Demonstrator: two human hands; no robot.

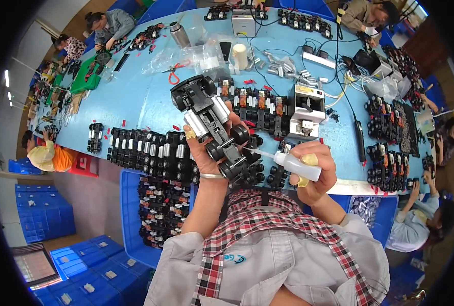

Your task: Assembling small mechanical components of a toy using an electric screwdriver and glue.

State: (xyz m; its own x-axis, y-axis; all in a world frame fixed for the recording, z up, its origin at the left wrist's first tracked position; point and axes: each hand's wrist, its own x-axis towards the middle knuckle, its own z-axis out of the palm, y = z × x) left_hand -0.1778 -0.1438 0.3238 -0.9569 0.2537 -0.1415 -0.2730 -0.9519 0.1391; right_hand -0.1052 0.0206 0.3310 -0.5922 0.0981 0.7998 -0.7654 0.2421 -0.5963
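Observation:
My left hand [202, 157] is wrapped round a black toy truck chassis [207, 118] with silver cylinders on its sides and black wheels. The chassis is raised over the table's near edge, tilted. In my right hand [320, 173] is a white squeeze bottle [297, 166], held sideways. Its thin nozzle points left, with the tip at or close to the chassis between the wheels; whether they touch I cannot tell. Both hands have yellowish wraps on some fingers. Behind the chassis stands a row of similar chassis [262, 109] with orange and silver parts.
Rows of truck chassis [150, 150] line the blue table [135, 97] to the left, and more chassis [387, 166] stand at right. A white device [307, 109] sits near my right hand. A blue bin [130, 224] full of chassis is below left. Several co-workers sit round the table.

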